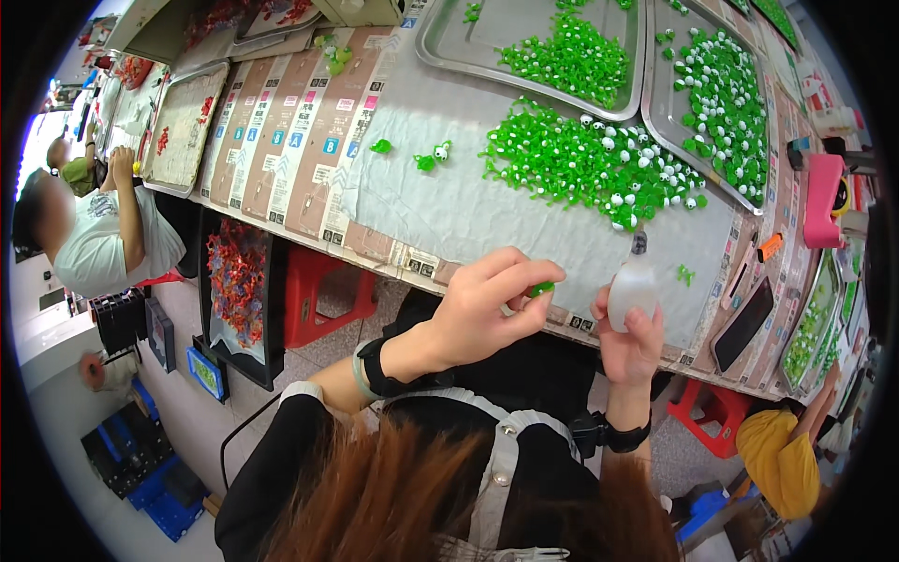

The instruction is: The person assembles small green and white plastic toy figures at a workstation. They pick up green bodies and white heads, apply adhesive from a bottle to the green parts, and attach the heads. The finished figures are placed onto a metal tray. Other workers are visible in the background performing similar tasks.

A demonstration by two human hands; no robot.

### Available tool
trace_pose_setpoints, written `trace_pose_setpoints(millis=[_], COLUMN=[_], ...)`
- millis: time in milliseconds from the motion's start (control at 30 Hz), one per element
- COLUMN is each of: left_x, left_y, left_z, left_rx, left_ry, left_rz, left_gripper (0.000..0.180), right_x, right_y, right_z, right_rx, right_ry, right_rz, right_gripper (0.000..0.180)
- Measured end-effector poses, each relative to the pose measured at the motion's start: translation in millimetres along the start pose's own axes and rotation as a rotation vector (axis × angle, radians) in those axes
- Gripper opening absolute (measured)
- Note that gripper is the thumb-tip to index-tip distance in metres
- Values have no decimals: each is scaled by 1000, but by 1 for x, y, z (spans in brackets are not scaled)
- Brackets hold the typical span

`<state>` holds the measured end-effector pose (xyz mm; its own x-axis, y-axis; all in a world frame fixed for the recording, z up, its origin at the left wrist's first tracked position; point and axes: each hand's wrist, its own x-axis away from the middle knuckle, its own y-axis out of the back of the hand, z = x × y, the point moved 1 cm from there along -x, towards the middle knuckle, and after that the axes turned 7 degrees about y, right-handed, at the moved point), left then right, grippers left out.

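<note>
The left hand [482, 304] pinches a small green plastic piece [540, 288] in its fingers, level with the squeeze bottle [632, 288] gripped upright by the right hand [629, 342], over the worktop [449, 206] edge

On the bench [449, 215] a heap of small parts [585, 164] lies beyond the hands, with two trays [440, 51] behind it, each holding more parts. The left hand [487, 304] pinches one part [540, 288] at the bench's near edge, just left of the right hand [629, 342], which grips a small bottle [633, 286]. A phone [744, 323] lies on the bench to the right of the bottle, and a lone part [685, 274] between them.
</note>
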<state>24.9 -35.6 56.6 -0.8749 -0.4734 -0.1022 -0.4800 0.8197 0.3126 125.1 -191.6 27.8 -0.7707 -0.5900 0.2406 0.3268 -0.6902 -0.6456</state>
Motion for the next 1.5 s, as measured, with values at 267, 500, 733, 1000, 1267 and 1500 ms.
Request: trace_pose_setpoints(millis=[267,500,733,1000,1267,1500], left_x=[0,0,0,1,-3,-2], left_y=[-2,-3,-3,-2,2,4], left_z=[1,1,-6,-7,-12,-3], left_rx=[-27,64,161,146,98,844], left_ry=[-10,116,174,183,85,614], left_rz=[-20,49,151,136,116,309], left_gripper=[22,23,29,33,32,28], right_x=[2,1,-3,-8,-4,-1], right_y=[-13,-19,-43,-38,-41,-41], right_z=[6,5,7,8,6,6], right_rx=[78,185,345,424,292,255], right_ry=[-46,-31,-21,90,-25,-3], right_rz=[-19,62,67,-75,63,-2], right_gripper=[41,43,45,39,34,35])
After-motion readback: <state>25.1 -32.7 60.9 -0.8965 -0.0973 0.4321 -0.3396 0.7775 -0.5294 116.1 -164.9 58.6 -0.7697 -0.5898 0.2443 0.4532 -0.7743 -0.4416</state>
